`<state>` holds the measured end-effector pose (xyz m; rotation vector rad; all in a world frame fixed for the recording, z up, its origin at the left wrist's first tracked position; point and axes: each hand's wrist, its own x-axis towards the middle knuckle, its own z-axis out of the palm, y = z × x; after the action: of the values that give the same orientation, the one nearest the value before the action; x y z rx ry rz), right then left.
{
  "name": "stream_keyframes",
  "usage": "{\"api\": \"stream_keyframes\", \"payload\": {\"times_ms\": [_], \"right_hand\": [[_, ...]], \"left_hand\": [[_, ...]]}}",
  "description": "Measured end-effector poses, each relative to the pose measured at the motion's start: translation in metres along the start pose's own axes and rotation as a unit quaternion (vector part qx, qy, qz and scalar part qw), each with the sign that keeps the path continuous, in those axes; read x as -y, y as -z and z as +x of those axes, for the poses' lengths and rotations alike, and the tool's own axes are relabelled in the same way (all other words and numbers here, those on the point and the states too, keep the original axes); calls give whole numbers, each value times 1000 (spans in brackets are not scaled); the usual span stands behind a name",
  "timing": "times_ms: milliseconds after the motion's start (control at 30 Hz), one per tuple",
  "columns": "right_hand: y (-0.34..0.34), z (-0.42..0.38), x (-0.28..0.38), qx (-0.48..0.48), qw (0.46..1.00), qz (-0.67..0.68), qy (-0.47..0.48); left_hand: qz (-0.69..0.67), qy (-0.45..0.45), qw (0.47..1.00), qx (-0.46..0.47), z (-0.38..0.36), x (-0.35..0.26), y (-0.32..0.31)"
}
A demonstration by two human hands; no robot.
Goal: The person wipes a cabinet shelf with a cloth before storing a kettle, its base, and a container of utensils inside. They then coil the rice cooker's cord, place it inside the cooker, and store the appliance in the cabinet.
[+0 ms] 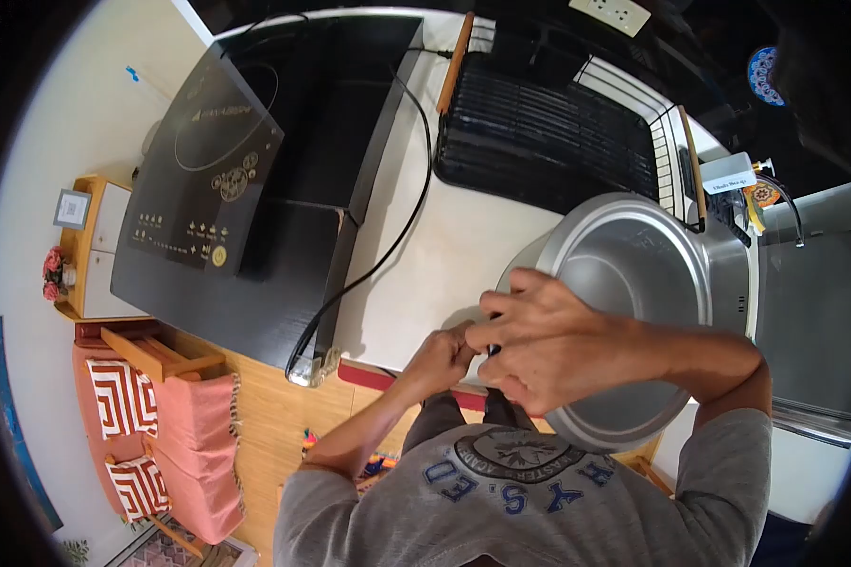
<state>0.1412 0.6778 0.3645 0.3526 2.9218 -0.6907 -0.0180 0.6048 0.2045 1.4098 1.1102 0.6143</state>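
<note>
My left hand [442, 359] is at the counter's front edge, its fingers pressed together and meeting the fingertips of my right hand. My right hand [558, 345] is curled, with the forearm crossing over a large silver round pot [607, 274]. A small dark piece shows between the right fingers, too little of it to name. What the left fingers hold, if anything, is hidden. The pot stands with its mouth up, close against my body, and its inside shows bare metal. My right hand and forearm cover part of its rim.
On the left lies a black induction cooktop [213, 161] on a black box-like surface [298, 260]. A black cable [416, 194] loops across the white counter [388, 293] to a clear-ended power strip [312, 369]. A dish rack [548, 137] and soap bottle [728, 175] stand behind; the sink [808, 321] is right.
</note>
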Motion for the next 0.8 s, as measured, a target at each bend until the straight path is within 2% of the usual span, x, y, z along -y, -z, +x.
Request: {"api": "stream_keyframes", "payload": {"times_ms": [67,100,167,267,333,367,433,500,533,567,600,633,733,800], "right_hand": [[3,0,0,38,999,7,-25],[1,1,1,39,999,6,-25],[-5,0,2,-18,1000,4,-7],[-2,1,2,-24,1000,2,-6],[-1,2,1,-31,999,-1,-8],[1,2,-1,-34,999,-13,-9],[0,3,5,0,1000,-24,-9],[0,2,6,26,999,-28,-16],[4,0,2,19,999,-24,-26],[6,1,0,11,999,-20,-32],[8,2,2,9,999,-24,-37],[6,3,4,11,999,-21,-31],[7,1,5,6,999,-15,-42],[8,3,5,4,999,-25,-43]], "left_hand": [[-2,12,1000,21,-3,-3,1],[6,-18,1000,14,-3,-4,2],[13,-47,999,8,-5,-1,3],[-71,-49,996,10,-2,2,2],[-10,35,999,7,-1,-14,7],[-12,36,999,6,-3,-10,4],[58,-26,998,-21,-11,13,-4],[100,-117,983,-95,-12,79,34],[56,45,993,-97,-16,55,53],[11,207,973,-100,-26,24,70],[-17,155,983,-98,-31,10,48],[-75,7,992,-96,-35,42,21],[-139,42,988,-56,-57,6,13],[-1,-66,991,-120,-79,-18,22]]}}
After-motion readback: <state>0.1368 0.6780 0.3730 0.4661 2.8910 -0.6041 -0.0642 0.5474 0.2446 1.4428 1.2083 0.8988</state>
